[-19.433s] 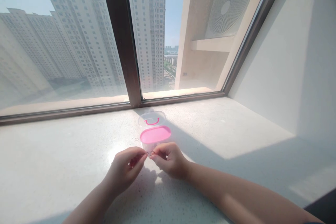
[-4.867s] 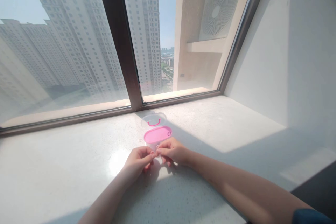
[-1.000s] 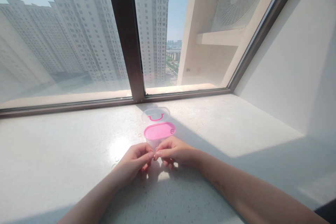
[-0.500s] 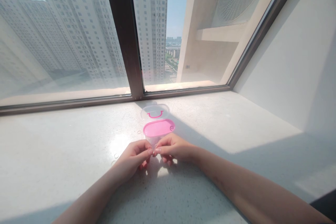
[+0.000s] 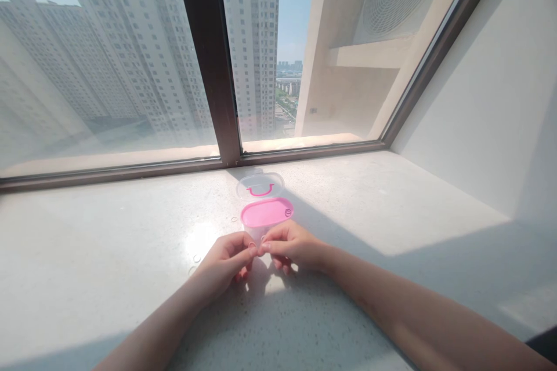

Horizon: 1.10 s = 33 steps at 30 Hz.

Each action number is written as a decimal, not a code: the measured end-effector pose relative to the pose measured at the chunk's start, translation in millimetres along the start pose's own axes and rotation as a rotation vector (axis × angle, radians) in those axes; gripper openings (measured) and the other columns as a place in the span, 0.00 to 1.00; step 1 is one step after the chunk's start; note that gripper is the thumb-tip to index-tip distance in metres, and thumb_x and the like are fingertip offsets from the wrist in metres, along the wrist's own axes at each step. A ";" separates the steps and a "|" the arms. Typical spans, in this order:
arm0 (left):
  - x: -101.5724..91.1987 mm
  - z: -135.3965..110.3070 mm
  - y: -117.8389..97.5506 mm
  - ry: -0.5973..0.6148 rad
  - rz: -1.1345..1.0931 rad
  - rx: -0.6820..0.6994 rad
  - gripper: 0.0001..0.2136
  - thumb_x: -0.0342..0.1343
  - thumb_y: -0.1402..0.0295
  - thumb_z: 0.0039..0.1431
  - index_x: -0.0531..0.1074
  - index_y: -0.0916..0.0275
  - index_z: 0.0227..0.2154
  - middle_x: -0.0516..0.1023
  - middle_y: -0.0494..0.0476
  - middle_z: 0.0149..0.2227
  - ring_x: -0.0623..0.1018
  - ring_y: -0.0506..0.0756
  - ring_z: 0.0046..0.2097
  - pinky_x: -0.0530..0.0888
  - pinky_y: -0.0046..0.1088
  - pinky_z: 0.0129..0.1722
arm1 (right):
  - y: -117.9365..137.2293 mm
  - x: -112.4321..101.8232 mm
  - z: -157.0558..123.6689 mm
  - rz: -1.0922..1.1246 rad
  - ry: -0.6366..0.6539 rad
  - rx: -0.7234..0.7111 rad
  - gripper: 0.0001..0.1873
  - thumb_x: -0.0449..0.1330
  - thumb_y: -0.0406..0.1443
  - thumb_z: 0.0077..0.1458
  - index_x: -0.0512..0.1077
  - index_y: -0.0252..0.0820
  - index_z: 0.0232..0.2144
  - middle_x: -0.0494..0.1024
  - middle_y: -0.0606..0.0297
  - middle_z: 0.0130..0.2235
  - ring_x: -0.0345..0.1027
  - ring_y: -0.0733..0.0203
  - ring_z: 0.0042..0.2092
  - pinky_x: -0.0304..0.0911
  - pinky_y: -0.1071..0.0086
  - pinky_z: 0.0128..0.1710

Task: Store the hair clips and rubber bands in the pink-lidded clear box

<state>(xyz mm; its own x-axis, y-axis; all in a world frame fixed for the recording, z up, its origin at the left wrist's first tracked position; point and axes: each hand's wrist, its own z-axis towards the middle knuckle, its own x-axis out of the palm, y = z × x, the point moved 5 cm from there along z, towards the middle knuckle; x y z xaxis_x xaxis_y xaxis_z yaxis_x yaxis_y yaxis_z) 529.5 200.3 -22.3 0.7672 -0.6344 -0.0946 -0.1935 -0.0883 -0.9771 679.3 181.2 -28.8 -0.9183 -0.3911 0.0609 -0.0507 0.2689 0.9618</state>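
Note:
My left hand (image 5: pixel 230 258) and my right hand (image 5: pixel 289 244) meet at the fingertips over the pale sill. Each pinches thumb against index finger. A small loop like a thin elastic band (image 5: pixel 252 244) shows at my left fingertips, and a similar small loop (image 5: pixel 263 239) at my right; whether they are linked is too small to make out. Just beyond the hands stands a clear container with a pink top (image 5: pixel 265 212), its lower part partly hidden by my fingers. Small dark loops (image 5: pixel 288 213) lie on the pink top's right end.
Behind the pink top is a clear lid (image 5: pixel 261 178) with a pink handle (image 5: pixel 260 192). Several small pale loops (image 5: pixel 197 258) lie left of the container, one (image 5: pixel 234 219) close beside it. The window frame (image 5: pixel 230 157) bounds the sill at the back; a white wall (image 5: pixel 478 110) rises at right.
The whole view has shifted slightly, so everything sits a little further right. My hands keep nearly the same pinch, fingertips together.

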 end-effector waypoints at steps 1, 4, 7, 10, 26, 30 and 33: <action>0.2 0.0 -0.2 0.000 -0.001 -0.001 0.13 0.58 0.60 0.57 0.67 0.65 0.26 0.67 0.46 0.18 0.66 0.46 0.20 0.59 0.19 0.20 | -0.4 0.0 0.2 -0.005 -0.002 -0.001 0.09 0.60 0.38 0.54 0.76 0.35 0.31 0.70 0.71 0.17 0.62 0.70 0.16 0.53 0.79 0.13; 1.1 0.0 -0.8 0.009 -0.005 0.001 0.12 0.58 0.60 0.57 0.68 0.65 0.27 0.67 0.46 0.19 0.67 0.46 0.20 0.60 0.19 0.20 | -1.8 0.8 0.2 -0.018 0.012 0.002 0.09 0.60 0.37 0.55 0.75 0.35 0.31 0.70 0.71 0.17 0.62 0.70 0.16 0.53 0.79 0.12; 1.6 0.5 0.2 0.020 -0.007 0.003 0.13 0.58 0.60 0.57 0.68 0.65 0.26 0.68 0.47 0.20 0.68 0.46 0.20 0.62 0.20 0.20 | -1.8 2.0 -0.5 -0.043 0.023 0.009 0.09 0.61 0.38 0.54 0.75 0.35 0.29 0.70 0.71 0.18 0.63 0.70 0.16 0.53 0.79 0.12; 1.4 2.0 2.5 0.029 -0.006 0.009 0.13 0.58 0.60 0.57 0.68 0.64 0.26 0.69 0.47 0.20 0.69 0.47 0.21 0.63 0.20 0.20 | -0.1 3.1 -1.3 -0.056 0.029 0.012 0.10 0.62 0.38 0.53 0.73 0.35 0.27 0.71 0.70 0.18 0.63 0.70 0.16 0.54 0.79 0.13; 2.1 2.0 1.4 0.054 -0.004 0.026 0.13 0.59 0.59 0.57 0.68 0.65 0.27 0.70 0.48 0.21 0.68 0.47 0.22 0.62 0.21 0.22 | 0.7 3.7 -2.3 -0.095 0.091 0.008 0.11 0.61 0.39 0.54 0.75 0.35 0.27 0.72 0.69 0.19 0.65 0.69 0.18 0.56 0.79 0.14; 2.4 1.4 1.9 0.066 -0.002 0.031 0.13 0.59 0.59 0.57 0.68 0.65 0.27 0.70 0.48 0.22 0.68 0.47 0.22 0.62 0.21 0.22 | 1.0 3.7 -2.8 -0.097 0.096 0.005 0.10 0.61 0.38 0.54 0.75 0.35 0.27 0.72 0.69 0.19 0.65 0.70 0.18 0.56 0.79 0.15; 2.5 1.1 2.1 0.064 0.005 0.031 0.13 0.59 0.59 0.57 0.68 0.65 0.27 0.70 0.48 0.22 0.68 0.47 0.23 0.62 0.21 0.22 | 1.6 3.6 -3.3 -0.102 0.093 0.011 0.10 0.60 0.38 0.54 0.75 0.35 0.27 0.71 0.69 0.19 0.65 0.69 0.18 0.56 0.79 0.14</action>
<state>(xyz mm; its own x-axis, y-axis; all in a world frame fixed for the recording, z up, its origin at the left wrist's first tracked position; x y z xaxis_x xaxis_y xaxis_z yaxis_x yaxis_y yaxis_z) 531.6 199.4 -24.8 0.7257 -0.6823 -0.0884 -0.1775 -0.0616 -0.9822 677.2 177.3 -26.1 -0.8676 -0.4970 -0.0120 -0.1467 0.2329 0.9614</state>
